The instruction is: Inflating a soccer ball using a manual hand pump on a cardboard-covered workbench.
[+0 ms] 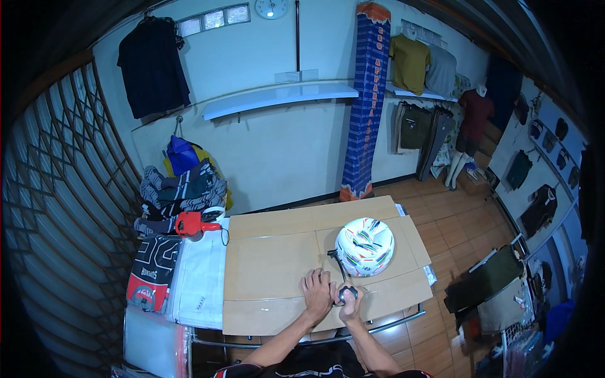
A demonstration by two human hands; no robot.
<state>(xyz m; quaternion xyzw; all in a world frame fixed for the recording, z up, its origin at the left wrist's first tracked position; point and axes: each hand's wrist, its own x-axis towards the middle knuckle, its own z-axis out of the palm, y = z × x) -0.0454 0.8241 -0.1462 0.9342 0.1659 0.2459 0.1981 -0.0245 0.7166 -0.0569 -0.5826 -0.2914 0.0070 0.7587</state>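
Note:
A partly collapsed white ball with coloured streaks (364, 247) rests on the flattened cardboard (269, 264), near its right side. In front of it, my right hand (350, 304) grips a small dark round device (348, 295), thumb on top. A black hose or cable (341, 268) runs from the device along the ball's left side to a small black end piece (332, 254). My left hand (317, 289) is just left of the device, palm down over the cardboard with its fingers spread; its thumb side is close to the device. Whether it touches the device is unclear.
A red tape dispenser or similar tool (194, 226) lies left of the cardboard beside a white plastic-wrapped stack (196, 279). Folded printed clothing (153, 274) and a heap of socks (184, 189) are farther left. A metal rail (392, 330) curves along the near edge.

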